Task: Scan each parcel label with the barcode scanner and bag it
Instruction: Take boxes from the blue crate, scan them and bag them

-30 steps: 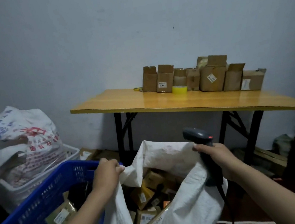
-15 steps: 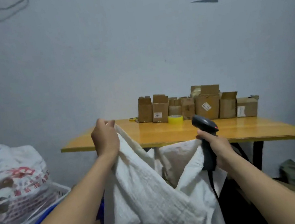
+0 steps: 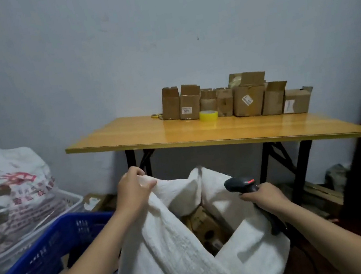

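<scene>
While the left hand [image 3: 133,190] clutched the white woven sack [image 3: 172,254] by a bunched fold of its rim, thumb and curled fingers pinching the cloth and holding it up at the sack's left edge, the right hand [image 3: 264,197] was wrapped round the handle of the black barcode scanner [image 3: 239,184] at the sack's right edge. The scanner's head, with a red mark on top, pointed left over the sack's open mouth, and its dark cable [image 3: 308,258] trailed down the sack's right side. Whether the right hand also caught the rim could not be told. Down inside the sack lay brown cardboard parcels [image 3: 207,230], only partly visible between the folds of cloth. Touching the sack on its left stood a blue plastic crate [image 3: 51,248], and farther left of it a white basket [image 3: 72,202] held a printed bag [image 3: 14,183]. Behind the sack stood a folding table [image 3: 174,135] with a yellow top and black legs, carrying a row of open cardboard boxes [image 3: 248,101] against the wall and a yellow tape roll [image 3: 208,116] just in front of them.
</scene>
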